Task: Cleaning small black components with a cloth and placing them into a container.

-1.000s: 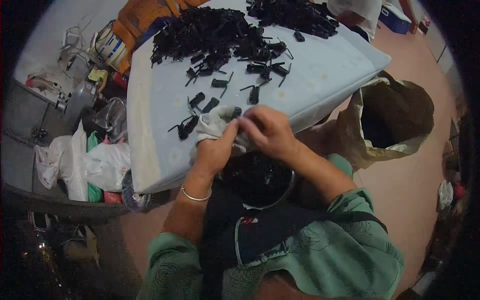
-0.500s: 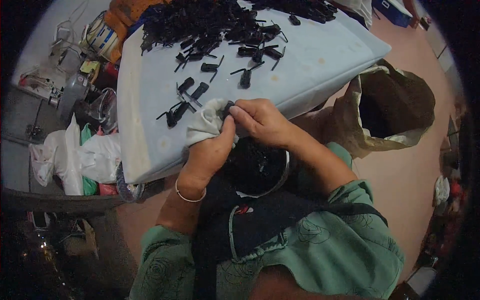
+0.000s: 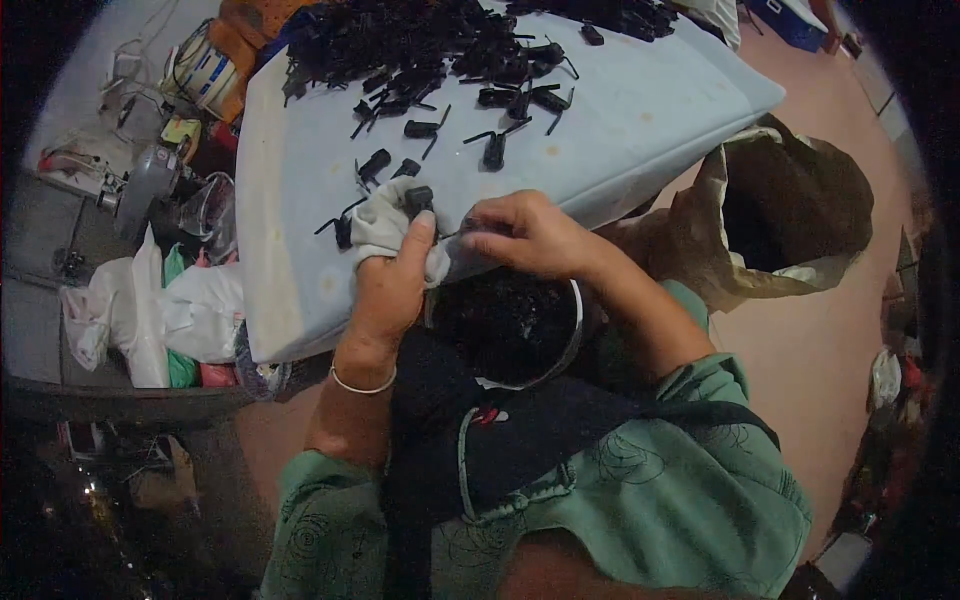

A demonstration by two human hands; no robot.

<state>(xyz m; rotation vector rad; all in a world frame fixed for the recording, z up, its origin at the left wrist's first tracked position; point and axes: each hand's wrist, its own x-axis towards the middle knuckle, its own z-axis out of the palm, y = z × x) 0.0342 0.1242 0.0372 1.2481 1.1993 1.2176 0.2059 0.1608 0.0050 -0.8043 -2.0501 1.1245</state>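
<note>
Black piece [image 3: 420, 201], small, blocky and dull, in the left hand [image 3: 394, 278].

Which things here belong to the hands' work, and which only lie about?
Likely in the work:
black piece in the left hand;
pale cloth on that hand;
loose black pieces;
round container.

Probably just lying about:
white plastic bags;
blue box.

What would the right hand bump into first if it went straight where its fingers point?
Probably the small black piece in the left hand, or the thumb against it. The right hand points leftward at them, but depth is unclear, so it might miss.
</note>
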